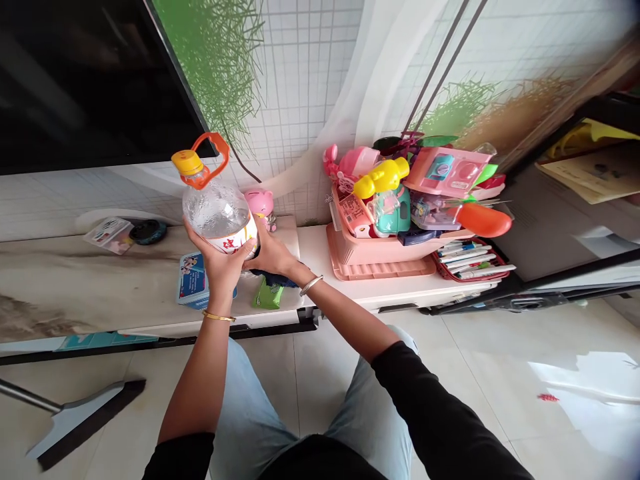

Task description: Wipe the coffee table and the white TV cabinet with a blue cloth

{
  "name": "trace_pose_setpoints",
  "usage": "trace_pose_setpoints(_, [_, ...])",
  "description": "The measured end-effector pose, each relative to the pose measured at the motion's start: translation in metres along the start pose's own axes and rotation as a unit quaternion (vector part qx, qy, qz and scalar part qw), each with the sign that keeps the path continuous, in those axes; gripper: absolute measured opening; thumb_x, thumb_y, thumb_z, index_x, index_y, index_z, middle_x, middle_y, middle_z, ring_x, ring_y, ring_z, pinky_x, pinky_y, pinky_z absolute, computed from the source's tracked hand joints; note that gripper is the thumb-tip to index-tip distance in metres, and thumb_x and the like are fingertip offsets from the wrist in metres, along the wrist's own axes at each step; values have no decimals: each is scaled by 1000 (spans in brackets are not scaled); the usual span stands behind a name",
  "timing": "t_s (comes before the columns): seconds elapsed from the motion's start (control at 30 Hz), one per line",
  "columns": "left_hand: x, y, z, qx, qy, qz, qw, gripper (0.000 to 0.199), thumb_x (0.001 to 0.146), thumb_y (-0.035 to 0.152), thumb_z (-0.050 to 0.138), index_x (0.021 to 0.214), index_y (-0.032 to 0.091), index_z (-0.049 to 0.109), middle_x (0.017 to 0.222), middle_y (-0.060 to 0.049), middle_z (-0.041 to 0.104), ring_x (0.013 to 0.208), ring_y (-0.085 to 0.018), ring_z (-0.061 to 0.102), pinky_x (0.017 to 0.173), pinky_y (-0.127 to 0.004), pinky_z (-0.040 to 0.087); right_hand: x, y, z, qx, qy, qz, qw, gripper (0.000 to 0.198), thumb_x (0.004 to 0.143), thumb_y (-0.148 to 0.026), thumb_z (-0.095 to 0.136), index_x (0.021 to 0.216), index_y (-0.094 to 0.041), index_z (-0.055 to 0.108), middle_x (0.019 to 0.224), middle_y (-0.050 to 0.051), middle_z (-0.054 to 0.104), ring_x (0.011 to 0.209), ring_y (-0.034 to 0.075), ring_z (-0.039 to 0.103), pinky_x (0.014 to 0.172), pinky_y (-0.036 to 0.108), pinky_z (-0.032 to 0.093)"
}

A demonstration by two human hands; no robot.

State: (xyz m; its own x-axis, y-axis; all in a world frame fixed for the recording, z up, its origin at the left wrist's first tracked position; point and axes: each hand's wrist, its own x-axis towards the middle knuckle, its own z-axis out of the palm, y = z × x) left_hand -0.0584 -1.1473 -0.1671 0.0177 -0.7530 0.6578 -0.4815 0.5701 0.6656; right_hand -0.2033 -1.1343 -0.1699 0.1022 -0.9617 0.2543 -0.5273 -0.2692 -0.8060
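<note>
A large clear plastic bottle (216,208) with a yellow cap, an orange carry handle and a white label is held above the low cabinet, tilted to the left. My left hand (220,261) wraps round its left and near side. On the right side of the bottle, my right hand (273,252) grips it, fingers partly hidden behind. A pink pig figure (259,201) stands behind my right hand. Below the hands are a blue box (192,280), a green packet (269,294) and something dark that is mostly hidden.
A pink basket (385,252) piled with toys stands on the cabinet to the right, beside a red tray of markers (470,259). At left lie a plastic bag (111,235) and a dark round object (149,232) under the television (90,80). A broom (85,420) is on the floor.
</note>
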Motion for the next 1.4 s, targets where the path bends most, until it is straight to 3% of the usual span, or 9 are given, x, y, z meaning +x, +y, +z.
trace_pose_setpoints(0.2, [0, 5, 7, -94, 43, -48, 994, 114, 65, 26, 87, 156, 24, 18, 163, -19, 37, 146, -23, 48, 122, -37, 39, -3, -4, -2, -11, 2, 24, 1000, 112, 71, -47, 82, 163, -27, 22, 143, 10, 65, 120, 39, 68, 98, 55, 57])
trace_pose_setpoints(0.37, [0, 29, 10, -125, 63, -32, 990, 115, 60, 23, 88, 154, 23, 22, 163, -18, 37, 149, -25, 44, 125, -36, 33, -13, -10, -16, -16, 33, 31, 999, 109, 71, -45, 81, 163, -30, 23, 135, 6, 70, 117, 37, 70, 97, 50, 58])
trace_pose_setpoints(0.5, [10, 51, 17, -117, 42, 10, 992, 120, 60, 25, 90, 156, 26, 18, 164, -15, 33, 152, -26, 40, 126, -37, 30, -25, -20, -43, -21, 103, -10, 994, 109, 71, -42, 82, 163, -32, 23, 144, 4, 65, 125, 36, 67, 101, 48, 56])
trace_pose_setpoints(0.63, [27, 59, 42, -207, -17, 20, 978, 127, 58, 33, 93, 157, 25, 15, 161, -16, 35, 149, -29, 41, 124, -40, 33, -35, -21, -69, -47, 185, -4, 982, 105, 74, -45, 79, 162, -30, 25, 148, 5, 62, 128, 35, 65, 103, 50, 56])
trace_pose_setpoints(0.83, [31, 47, 94, -298, -117, -20, 947, 120, 52, 37, 97, 150, 26, 29, 148, -13, 51, 139, -27, 51, 119, -38, 39, -48, 12, -75, -89, 259, 88, 958, 102, 75, -49, 78, 161, -31, 27, 146, 8, 63, 118, 37, 69, 97, 53, 58])
trace_pose_setpoints(1.0, [27, 44, 118, -324, -144, -27, 935, 107, 50, 28, 97, 141, 27, 40, 141, -11, 59, 136, -26, 54, 118, -40, 40, -49, 40, -69, -98, 288, 135, 943, 100, 77, -48, 75, 162, -25, 27, 143, 15, 65, 112, 39, 71, 93, 55, 59])
trace_pose_setpoints(1.23, [27, 32, 142, -321, -189, -28, 927, 97, 51, 29, 96, 134, 25, 46, 132, -9, 63, 128, -24, 58, 116, -43, 42, -47, 70, -65, -129, 333, 133, 925, 98, 80, -46, 70, 163, -24, 23, 155, 15, 54, 137, 38, 56, 101, 54, 57])
trace_pose_setpoints(1.4, [19, 16, 155, -332, -178, -33, 926, 93, 53, 30, 96, 133, 25, 49, 131, -10, 64, 133, -25, 56, 118, -44, 39, -42, 91, -54, -168, 329, 144, 918, 96, 80, -43, 73, 161, -21, 26, 158, 17, 50, 143, 38, 51, 106, 56, 54])
